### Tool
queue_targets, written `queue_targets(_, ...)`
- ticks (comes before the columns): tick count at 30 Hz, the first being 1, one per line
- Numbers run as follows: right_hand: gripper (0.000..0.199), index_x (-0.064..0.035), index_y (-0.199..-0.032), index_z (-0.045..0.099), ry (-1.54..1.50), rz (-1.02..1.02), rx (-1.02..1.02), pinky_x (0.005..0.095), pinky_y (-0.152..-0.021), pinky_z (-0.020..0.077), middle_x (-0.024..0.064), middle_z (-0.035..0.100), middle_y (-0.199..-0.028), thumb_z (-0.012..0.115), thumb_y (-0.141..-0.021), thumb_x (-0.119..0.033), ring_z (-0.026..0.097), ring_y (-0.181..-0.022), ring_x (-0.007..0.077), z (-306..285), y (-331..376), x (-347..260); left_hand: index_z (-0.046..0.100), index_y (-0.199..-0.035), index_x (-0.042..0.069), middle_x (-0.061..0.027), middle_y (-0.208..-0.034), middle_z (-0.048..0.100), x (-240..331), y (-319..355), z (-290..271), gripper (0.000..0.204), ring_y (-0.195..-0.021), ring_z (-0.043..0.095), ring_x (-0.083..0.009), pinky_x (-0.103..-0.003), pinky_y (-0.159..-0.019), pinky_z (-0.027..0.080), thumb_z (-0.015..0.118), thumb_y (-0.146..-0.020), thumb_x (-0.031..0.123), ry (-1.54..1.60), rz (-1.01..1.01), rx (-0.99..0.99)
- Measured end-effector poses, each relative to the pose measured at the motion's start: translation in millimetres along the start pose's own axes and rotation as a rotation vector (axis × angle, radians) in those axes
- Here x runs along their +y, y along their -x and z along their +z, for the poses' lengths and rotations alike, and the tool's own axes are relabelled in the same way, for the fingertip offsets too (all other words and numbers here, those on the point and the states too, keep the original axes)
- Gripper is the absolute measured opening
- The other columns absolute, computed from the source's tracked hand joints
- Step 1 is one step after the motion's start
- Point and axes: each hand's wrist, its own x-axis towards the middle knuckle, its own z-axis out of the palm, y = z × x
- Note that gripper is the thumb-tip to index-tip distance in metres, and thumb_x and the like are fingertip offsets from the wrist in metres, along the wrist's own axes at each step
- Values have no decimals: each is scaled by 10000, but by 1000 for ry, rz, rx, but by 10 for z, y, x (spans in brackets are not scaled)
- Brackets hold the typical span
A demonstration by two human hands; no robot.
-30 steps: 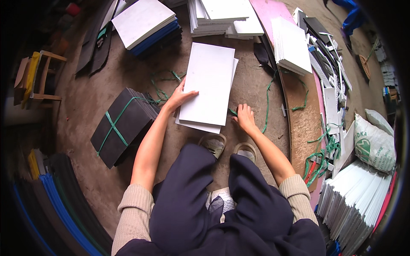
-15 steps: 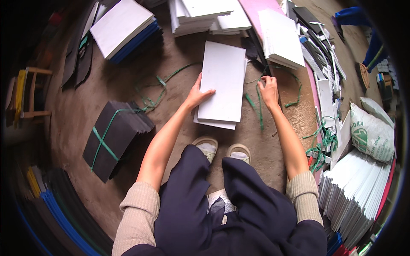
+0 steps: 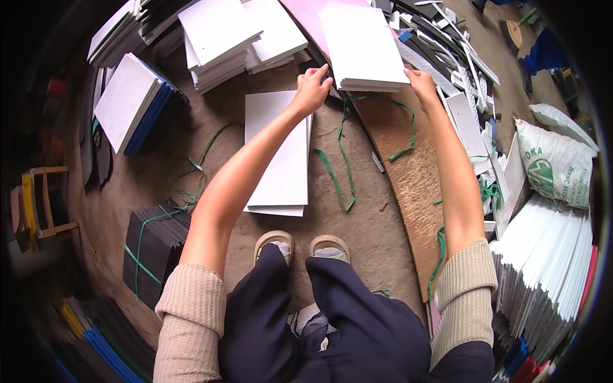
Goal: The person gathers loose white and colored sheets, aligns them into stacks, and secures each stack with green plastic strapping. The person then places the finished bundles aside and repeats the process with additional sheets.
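Both my arms reach forward to a stack of white sheets (image 3: 361, 41) lying on a pink board (image 3: 305, 13). My left hand (image 3: 313, 86) curls around the stack's near left corner. On the near right corner, my right hand (image 3: 421, 82) grips the edge. Closer to me a thin pile of white sheets (image 3: 281, 159) lies flat on the dirt floor, under my left forearm and untouched. My feet in sandals (image 3: 301, 246) stand just behind that pile.
Loose green straps (image 3: 335, 172) and a curved brown board (image 3: 412, 179) lie right of the pile. More white stacks (image 3: 220, 38), a white-and-blue stack (image 3: 131, 102), a strapped dark bundle (image 3: 156, 246), a sack (image 3: 552, 163), upright white sheets (image 3: 549, 268) and a wooden stool (image 3: 41, 201) surround me.
Both hands left the thin white pile on the floor and moved forward to the farther white stack. The view has shifted forward with them.
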Motion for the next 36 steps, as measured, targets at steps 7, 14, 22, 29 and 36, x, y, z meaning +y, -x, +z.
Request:
queue_targets(7,316,-4,-944,625,2,49,44,257,-671,424,66,630,-796,630,-733,-238,565,-719,125,69,99,-106,518,-1142,49,-152,-1139,509,143,-104,290,388,-1086,463,-256,-308,-938,332,402,-772,37,132,-90,56)
queue_targets(14,312,-26,-923,631,-41,71,33,267,-702,436,71,636,-817,668,-696,-236,584,-744,141,84,108,-240,489,-1172,14,-127,-1135,535,201,-161,133,474,-1062,490,-166,-247,-929,336,328,-727,-19,400,-152,-30)
queue_targets(22,347,-5,-922,623,-34,43,51,256,-677,429,73,627,-800,668,-698,-267,559,-691,134,0,100,-228,576,-1059,29,-143,-1029,594,219,-183,153,397,-980,560,-224,-277,-860,404,333,-745,28,380,-162,60)
queue_targets(29,433,25,-1003,559,-222,110,-200,273,-683,420,90,590,-859,651,-725,-294,533,-738,164,130,37,-205,503,-1139,-22,-126,-1079,563,-55,-263,330,376,-1011,511,-161,-245,-879,369,353,-799,35,344,-234,-10)
queue_targets(36,401,26,-931,550,-485,240,-292,267,-631,415,73,550,-838,691,-699,-268,476,-710,147,52,168,-282,494,-1122,-48,-146,-1028,557,-54,-231,206,397,-997,517,-200,-280,-875,374,412,-851,230,531,-329,30)
